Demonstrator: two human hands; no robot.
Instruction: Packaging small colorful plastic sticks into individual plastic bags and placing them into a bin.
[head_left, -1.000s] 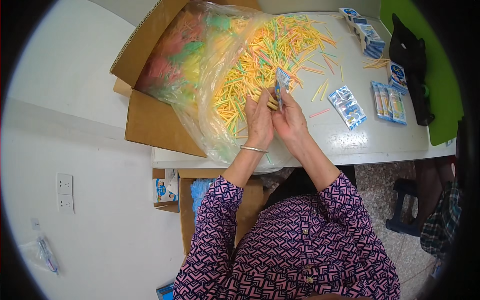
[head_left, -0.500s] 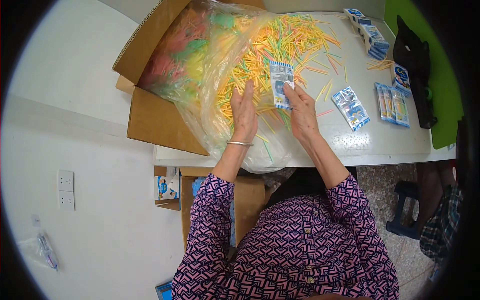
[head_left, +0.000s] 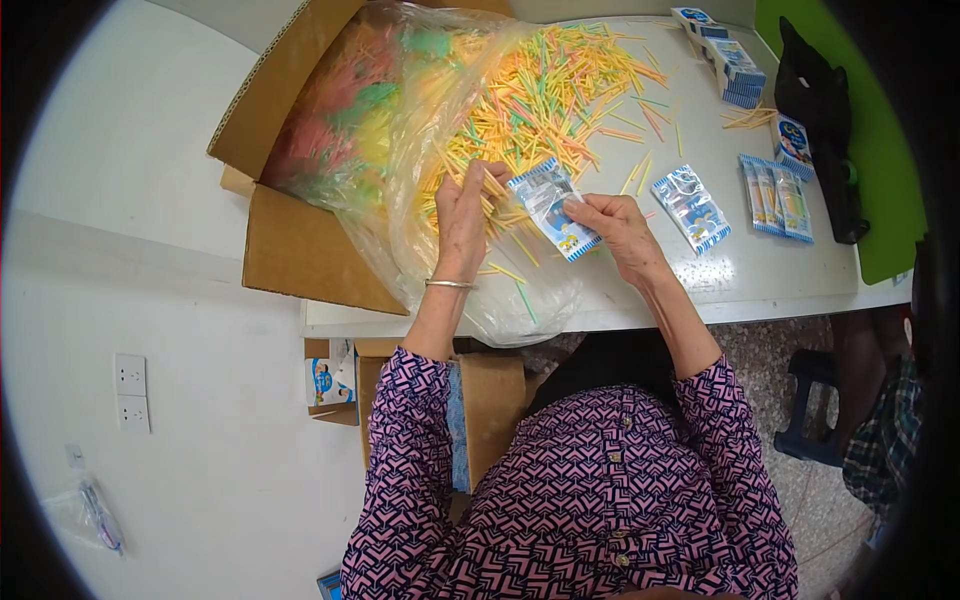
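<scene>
My right hand (head_left: 622,232) pinches a small blue-and-white packet (head_left: 553,212) between thumb and fingers, its striped top edge slanting toward my left hand. My left hand (head_left: 463,222), with a bangle on the wrist, is at the near edge of a big heap of thin pastel sticks (head_left: 545,95). Its fingers are closed around a few of these sticks, partly hidden by the hand. The heap spills from a clear plastic bag (head_left: 420,170) inside a cardboard box (head_left: 320,250) lying on its side. A second flat packet (head_left: 692,210) lies on the table right of my right hand.
Filled packets (head_left: 777,200) lie farther right, beside a small blue box (head_left: 792,145). Stacked small boxes (head_left: 735,72) stand at the back right. A black item (head_left: 815,90) leans by the green panel (head_left: 890,180). Below the table are an open carton (head_left: 497,420) and a dark stool (head_left: 808,410).
My left hand has gone from spread fingers to closing on sticks at the heap. My right hand has brought the packet nearer to me and tilted it.
</scene>
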